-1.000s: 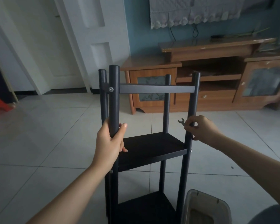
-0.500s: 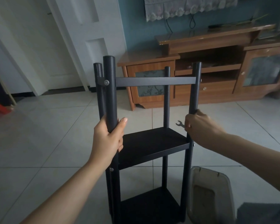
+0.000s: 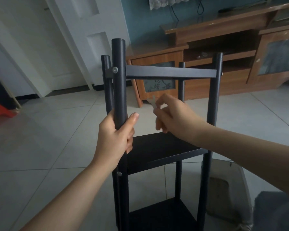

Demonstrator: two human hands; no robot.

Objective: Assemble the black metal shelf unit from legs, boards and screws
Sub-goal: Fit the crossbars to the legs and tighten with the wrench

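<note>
The black metal shelf unit stands upright on the tiled floor in front of me, with two boards fitted and a crossbar near the top. A silver screw head shows on the bracket at the bar's left end. My left hand grips the near left leg just above the upper board. My right hand hovers above that board, between the legs, and pinches a small silver wrench that is blurred by motion.
A translucent plastic bin sits on the floor right of the unit, with dark cloth at the lower right corner. A wooden TV cabinet lines the back wall. A white door is behind on the left, and something red at the left edge.
My right hand let go of the near right leg and moved left to the middle with the wrench. My left hand kept its grip, and the view tilted and moved closer.
</note>
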